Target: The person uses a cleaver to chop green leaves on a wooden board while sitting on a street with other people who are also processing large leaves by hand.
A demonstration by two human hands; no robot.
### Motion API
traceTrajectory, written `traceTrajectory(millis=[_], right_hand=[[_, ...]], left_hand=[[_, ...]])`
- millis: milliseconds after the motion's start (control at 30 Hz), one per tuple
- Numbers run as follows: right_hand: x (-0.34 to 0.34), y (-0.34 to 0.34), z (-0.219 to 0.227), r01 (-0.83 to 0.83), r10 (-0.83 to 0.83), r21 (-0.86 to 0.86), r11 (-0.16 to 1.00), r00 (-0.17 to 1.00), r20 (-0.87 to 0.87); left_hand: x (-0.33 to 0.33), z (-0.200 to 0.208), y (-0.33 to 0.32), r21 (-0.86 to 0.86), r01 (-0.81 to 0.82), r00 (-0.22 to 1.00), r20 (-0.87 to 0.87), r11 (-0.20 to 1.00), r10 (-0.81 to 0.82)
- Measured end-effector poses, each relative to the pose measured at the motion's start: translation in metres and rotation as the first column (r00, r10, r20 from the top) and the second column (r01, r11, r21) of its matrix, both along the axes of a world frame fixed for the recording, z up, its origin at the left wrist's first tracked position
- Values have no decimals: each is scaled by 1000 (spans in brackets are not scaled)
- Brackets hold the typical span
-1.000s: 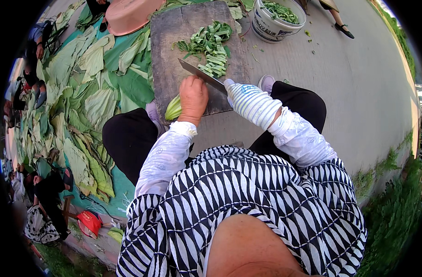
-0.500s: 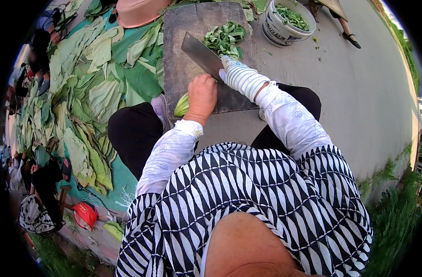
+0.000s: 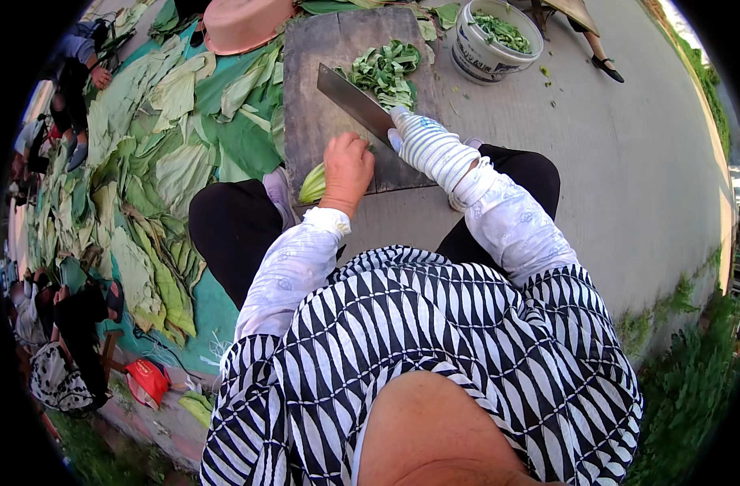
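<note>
A bundle of pale green leaf stalks (image 3: 313, 185) lies at the near left edge of the wooden chopping board (image 3: 321, 49). My bare left hand (image 3: 348, 170) is closed over this bundle, covering most of it. In my right hand (image 3: 429, 139), which wears a striped white glove, is the handle of a broad cleaver (image 3: 354, 99). Its blade slants up and left across the board, just beyond my left fingers. Against the blade's far side sits a pile of chopped green leaves (image 3: 386, 69).
Beyond the board's right side stands a white bucket (image 3: 482, 66) of cut greens. A pink basin (image 3: 244, 24) is at the back left. Large leaves (image 3: 184, 174) cover a green sheet on the left. Other people sit at the far left and back right.
The cleaver and my right hand have shifted slightly, and the gap between blade and left fingers looks a little wider. The chopped pile now spreads further left along the blade.
</note>
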State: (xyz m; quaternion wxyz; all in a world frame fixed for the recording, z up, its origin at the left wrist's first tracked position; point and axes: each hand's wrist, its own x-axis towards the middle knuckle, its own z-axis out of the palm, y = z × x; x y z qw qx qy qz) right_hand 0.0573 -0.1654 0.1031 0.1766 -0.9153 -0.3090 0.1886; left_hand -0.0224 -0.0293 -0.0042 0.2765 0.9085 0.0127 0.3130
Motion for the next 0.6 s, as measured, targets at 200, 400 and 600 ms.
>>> traceTrajectory(millis=[200, 400, 600], right_hand=[[-26, -27, 6, -39, 41, -33, 999, 998, 40], [-51, -63, 0, -16, 18, 54, 998, 999, -36], [-82, -81, -5, -15, 4, 213, 977, 999, 50]], left_hand=[[0, -1, 0, -22, -38, 999, 21, 999, 39], [0, 3, -1, -42, -45, 997, 56, 998, 48], [1, 0, 0, -48, -46, 998, 49, 998, 48]])
